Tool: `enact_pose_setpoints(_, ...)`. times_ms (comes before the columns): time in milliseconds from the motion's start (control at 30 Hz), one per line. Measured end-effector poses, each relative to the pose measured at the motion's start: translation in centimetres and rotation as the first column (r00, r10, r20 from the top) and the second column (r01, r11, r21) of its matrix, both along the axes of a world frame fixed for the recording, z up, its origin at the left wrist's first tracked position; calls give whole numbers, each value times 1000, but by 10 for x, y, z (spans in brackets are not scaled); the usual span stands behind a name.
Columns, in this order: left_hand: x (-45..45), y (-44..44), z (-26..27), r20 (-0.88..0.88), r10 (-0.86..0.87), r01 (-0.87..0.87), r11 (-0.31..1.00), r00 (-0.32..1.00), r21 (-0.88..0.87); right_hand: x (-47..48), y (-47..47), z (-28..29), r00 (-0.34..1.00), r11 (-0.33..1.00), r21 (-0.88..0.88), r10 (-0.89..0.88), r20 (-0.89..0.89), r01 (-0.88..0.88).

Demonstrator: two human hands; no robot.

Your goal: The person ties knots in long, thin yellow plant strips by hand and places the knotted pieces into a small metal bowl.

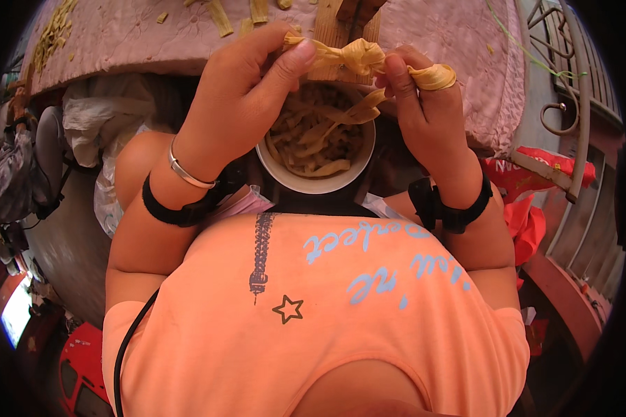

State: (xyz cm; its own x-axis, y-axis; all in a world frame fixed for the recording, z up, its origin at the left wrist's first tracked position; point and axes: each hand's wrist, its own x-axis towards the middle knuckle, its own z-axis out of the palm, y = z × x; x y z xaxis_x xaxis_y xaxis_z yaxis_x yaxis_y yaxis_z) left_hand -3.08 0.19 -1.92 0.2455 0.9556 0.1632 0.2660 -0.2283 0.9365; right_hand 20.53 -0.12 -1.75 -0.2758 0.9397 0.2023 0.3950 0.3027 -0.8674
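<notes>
A pale yellow, flat, pliable strip [362, 54] is stretched between my hands, with a loose knot in its middle. The fingers of my left hand [248, 91] pinch one end. My right hand [430, 101] grips the strip just beside the knot, and part of it loops around a finger as a coil [432, 77]. Another length of strip [362, 108] hangs from the right fingers towards the bowl. Beneath my hands stands a white bowl [318, 187] of similar yellow pieces [313, 140]. My forearms hide the bowl's surroundings in part.
A pink quilted cover [182, 31] spreads over the surface ahead, with yellow strips [219, 18] and a pile of pieces [52, 39] on it. A wooden block stand [328, 23] rises behind the knot. Metal railing [584, 104] and red bags [524, 224] are at right; plastic bags [104, 114] at left.
</notes>
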Motion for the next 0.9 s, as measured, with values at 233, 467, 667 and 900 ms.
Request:
enact_pose_setpoints(233,18,-1,17,-77,-288,280,954,954,-103,-9,-9,0,989,992,-70,92,-113,-101)
enact_pose_setpoints(467,15,5,21,-465,-159,305,916,871,259,5,-4,16,910,797,-562,-39,-413,-221)
enact_pose_setpoints(667,28,0,10,-12,-263,263,963,965,61,3,-2,10,899,755,-598,-25,-437,-270)
enact_pose_setpoints(900,24,1,18,64,-287,294,942,956,-164,6,-3,11,856,728,-604,-45,-515,-325)
